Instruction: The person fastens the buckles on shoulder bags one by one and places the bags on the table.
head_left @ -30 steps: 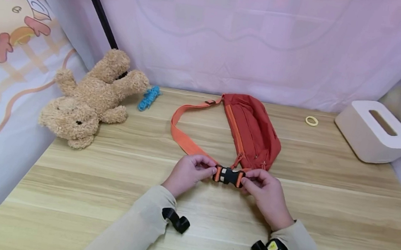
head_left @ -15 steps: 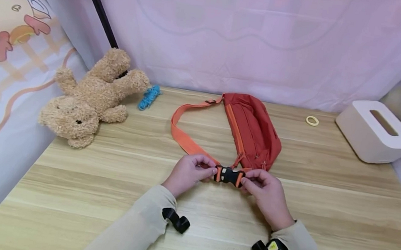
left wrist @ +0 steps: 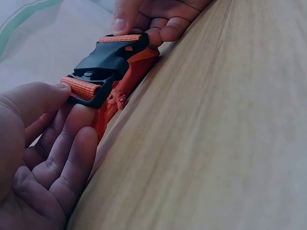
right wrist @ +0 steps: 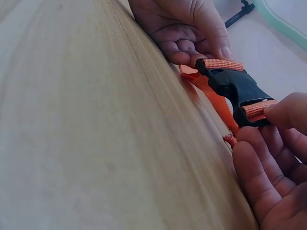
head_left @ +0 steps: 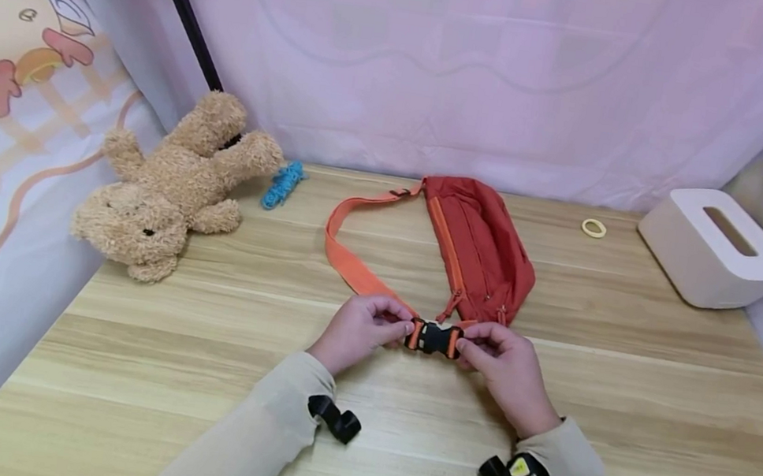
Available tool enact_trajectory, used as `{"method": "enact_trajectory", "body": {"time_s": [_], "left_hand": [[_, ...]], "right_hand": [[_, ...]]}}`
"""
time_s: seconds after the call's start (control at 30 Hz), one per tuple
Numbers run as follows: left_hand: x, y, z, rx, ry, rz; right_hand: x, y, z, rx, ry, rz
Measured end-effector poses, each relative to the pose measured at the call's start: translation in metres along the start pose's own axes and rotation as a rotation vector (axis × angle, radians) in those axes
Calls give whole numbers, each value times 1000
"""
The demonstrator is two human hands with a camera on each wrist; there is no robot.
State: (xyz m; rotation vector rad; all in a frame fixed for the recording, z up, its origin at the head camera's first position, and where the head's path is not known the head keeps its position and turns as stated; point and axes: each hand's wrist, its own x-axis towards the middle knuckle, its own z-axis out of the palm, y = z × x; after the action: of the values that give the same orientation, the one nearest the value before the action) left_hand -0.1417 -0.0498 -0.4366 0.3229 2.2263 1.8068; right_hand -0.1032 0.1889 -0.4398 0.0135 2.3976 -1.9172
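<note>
A red waist bag (head_left: 476, 250) lies on the wooden table with its orange strap (head_left: 351, 254) looped out to the left. At its near end is a black side-release buckle (head_left: 435, 339), its two halves pushed together in line. My left hand (head_left: 363, 333) pinches the buckle's left end between thumb and fingers, where orange webbing (left wrist: 80, 86) threads through. On the other end, my right hand (head_left: 506, 371) pinches likewise, its thumb on the webbing (right wrist: 259, 109). Both wrist views show the buckle held just above the table; whether it is fully latched cannot be told.
A plush teddy bear (head_left: 170, 184) lies at the left, beside a blue bundle of cord (head_left: 283, 185). Toward the back right are a pale yellow ring (head_left: 593, 228) and a white tissue box (head_left: 716, 251). Fabric curtains (head_left: 444, 79) enclose the table (head_left: 191, 389).
The buckle's halves have come slightly closer, and the light gaps near its left half have shrunk. Both hands keep their pinch and hardly move; the bag stays put.
</note>
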Motion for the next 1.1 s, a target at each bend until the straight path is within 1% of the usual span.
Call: {"method": "enact_trajectory", "body": {"time_s": [0.27, 0.4, 0.63, 0.87, 1.1], "left_hand": [[0, -1, -1, 18, 1, 1], [1, -1, -1, -3, 6, -13], [1, -1, -1, -30, 21, -38], [1, 0, -1, -12, 13, -22], [1, -1, -2, 22, -11, 4]], "right_hand": [[-1, -1, -1, 7, -3, 17], [-2, -3, -1, 26, 4, 18], [-3, -5, -1, 10, 7, 26], [-2, -4, -1, 3, 1, 25], [-2, -5, -1, -16, -16, 12]]}}
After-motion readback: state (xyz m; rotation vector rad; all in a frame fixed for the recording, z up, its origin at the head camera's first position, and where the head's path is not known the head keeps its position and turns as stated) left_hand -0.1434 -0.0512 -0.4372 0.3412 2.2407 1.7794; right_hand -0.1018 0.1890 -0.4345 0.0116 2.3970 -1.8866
